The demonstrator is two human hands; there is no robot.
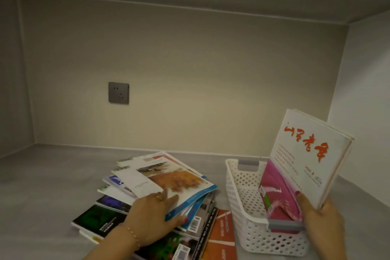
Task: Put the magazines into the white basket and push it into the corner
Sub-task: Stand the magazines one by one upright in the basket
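I'm watching the right hand (320,219) gripping a white, red-lettered magazine (306,154) over the perforated white basket (242,192), left hand (152,215) pinching the stack (99,217).

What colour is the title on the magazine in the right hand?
Red-orange, on the white magazine; head view.

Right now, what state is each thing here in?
white basket, upright, one magazine inside.
pink magazine, standing tilted in the basket.
white magazine, tilted, gripped by right hand.
blue-edged magazine, edge raised, pinched by left hand.
magazine pile, fanned out, flat.
orange magazine, flat beside basket.
wall socket, nothing plugged in.
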